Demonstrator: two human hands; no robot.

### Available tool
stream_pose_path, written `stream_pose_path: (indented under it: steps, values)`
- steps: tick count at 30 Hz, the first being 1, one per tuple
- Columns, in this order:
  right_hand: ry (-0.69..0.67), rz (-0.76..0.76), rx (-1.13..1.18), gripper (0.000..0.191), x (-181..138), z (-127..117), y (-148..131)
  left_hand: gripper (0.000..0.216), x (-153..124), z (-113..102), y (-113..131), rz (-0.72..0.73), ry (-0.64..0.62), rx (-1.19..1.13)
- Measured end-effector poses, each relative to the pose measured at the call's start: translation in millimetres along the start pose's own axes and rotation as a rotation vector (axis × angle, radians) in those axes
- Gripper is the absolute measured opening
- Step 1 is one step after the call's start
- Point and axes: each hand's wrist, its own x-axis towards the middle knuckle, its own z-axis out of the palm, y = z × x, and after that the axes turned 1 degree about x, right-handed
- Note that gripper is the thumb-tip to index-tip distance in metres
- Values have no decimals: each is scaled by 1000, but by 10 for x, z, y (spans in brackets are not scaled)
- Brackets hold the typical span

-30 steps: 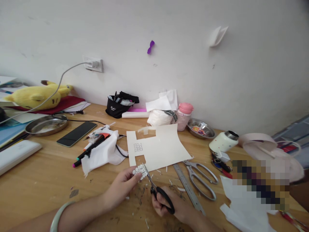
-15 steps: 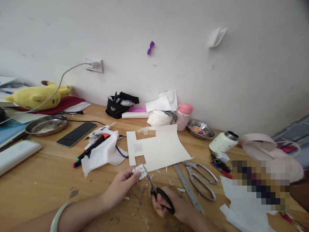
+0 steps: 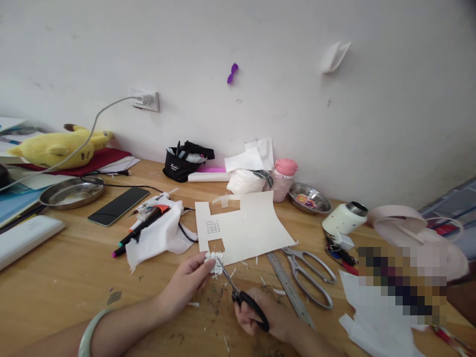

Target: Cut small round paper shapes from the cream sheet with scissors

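A pale bangle rings the left wrist at the near edge. The right hand is wrapped around the black handles of the scissors, and their blades slant away to the left. The left hand pinches the cutout, a small white piece covered in outlined circles, between thumb and fingers. The hands are apart from each other, and the blade tips lie at the cutout, just above the table; whether the blades are parted I cannot tell. White scraps are strewn around.

To the right lie a steel ruler and, beside it, silver shears. Just beyond the cutout is a cream sheet with notched edges and a printed-looking grid of circles near its left end. A crumpled tissue lies left of the sheet, with markers next to it and a phone farther left.

Farther back, a flask leans over at the right, near a metal bowl. A pink-lidded bottle and a black pouch stand toward the wall, which carries a purple bow.
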Motion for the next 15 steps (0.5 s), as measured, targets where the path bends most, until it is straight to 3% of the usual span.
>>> stream_pose_path:
  steps: [8, 15]
  values:
    - [1, 32, 16, 32, 30, 5, 13, 39, 24, -16, -50, 17, -4, -24]
    - [-6, 3, -15, 30, 20, 0, 7, 40, 20, -19, -41, 3, 15, -8]
